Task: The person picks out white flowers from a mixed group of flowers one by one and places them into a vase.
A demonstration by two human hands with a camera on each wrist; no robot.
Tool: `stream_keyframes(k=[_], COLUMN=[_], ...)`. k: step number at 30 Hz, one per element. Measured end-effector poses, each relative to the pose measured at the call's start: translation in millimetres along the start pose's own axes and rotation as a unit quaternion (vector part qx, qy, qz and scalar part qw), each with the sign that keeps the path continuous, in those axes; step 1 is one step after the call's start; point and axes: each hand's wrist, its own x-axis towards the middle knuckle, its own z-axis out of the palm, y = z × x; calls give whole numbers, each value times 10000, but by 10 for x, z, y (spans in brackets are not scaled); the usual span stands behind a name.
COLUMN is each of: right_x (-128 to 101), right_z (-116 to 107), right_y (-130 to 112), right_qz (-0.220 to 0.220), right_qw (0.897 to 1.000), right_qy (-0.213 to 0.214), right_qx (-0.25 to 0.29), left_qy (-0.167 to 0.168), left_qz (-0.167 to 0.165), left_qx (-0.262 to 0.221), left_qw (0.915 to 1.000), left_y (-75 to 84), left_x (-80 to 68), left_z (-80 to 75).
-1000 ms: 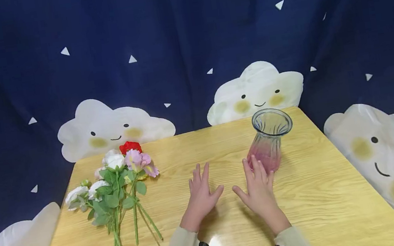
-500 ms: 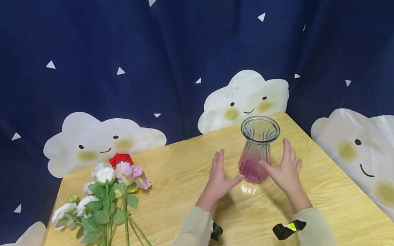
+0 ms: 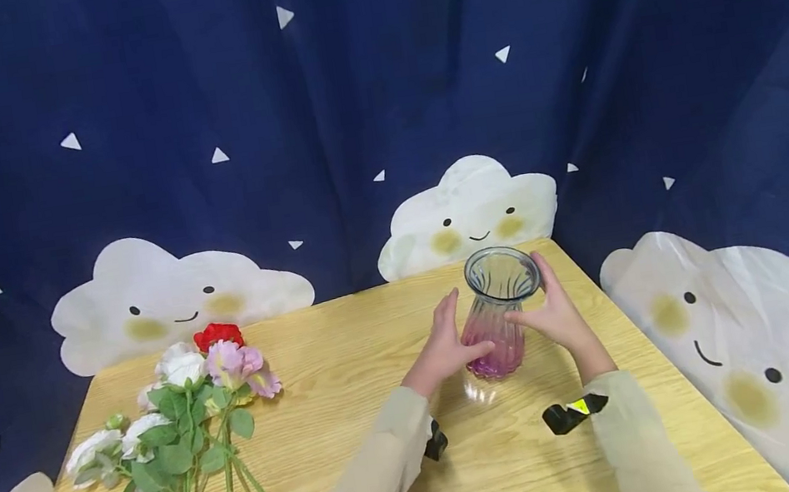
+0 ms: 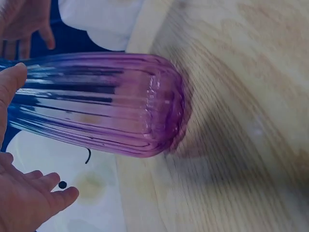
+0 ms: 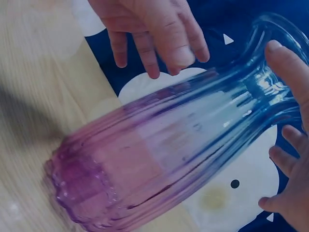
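Observation:
A ribbed glass vase (image 3: 496, 320), bluish at the flared rim and pink-purple toward the base, stands upright on the table. My left hand (image 3: 447, 348) is at its left side with the fingers spread and the thumb in front of the lower body; in the right wrist view the left hand (image 5: 154, 34) appears apart from the glass. My right hand (image 3: 558, 311) is at the vase's right, near the neck. Its thumb (image 5: 289, 72) lies in front of the neck, with the other fingers behind; whether they touch the glass I cannot tell.
Several artificial flowers (image 3: 185, 427), white, pink-lilac and red with green stems, lie at the left of the wooden table (image 3: 354, 386). A dark blue curtain (image 3: 229, 93) with white clouds hangs behind the table and beside it.
Both hands have moved forward and come to either side of the vase, the right crossing from its front to its right side. The head view has shifted; the flowers lie as before.

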Motion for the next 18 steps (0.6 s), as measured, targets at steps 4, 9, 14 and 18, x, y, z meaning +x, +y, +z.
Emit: stream_keyframes(k=[4,9,14,18], right_x=[74,113,132,132], right_z=[-46,-95,-99,-100], right_y=[-1,9,-72,-185], right_qz=[-136,-173,-286,-585], right_qw=[9998,9988,9954,9923], right_qy=[-166,-431,-784,-895], right_qx=[60,162,479,620], left_qy=[-77,-123,53,326], left_qz=[98,284,455,595], left_qx=[-109,-503,-766,-845], left_qw=[9999,9983,9960,9941], left_y=[-27,-52,-49,-27], left_x=[104,186,241,278], left_z=[35,171,274,314])
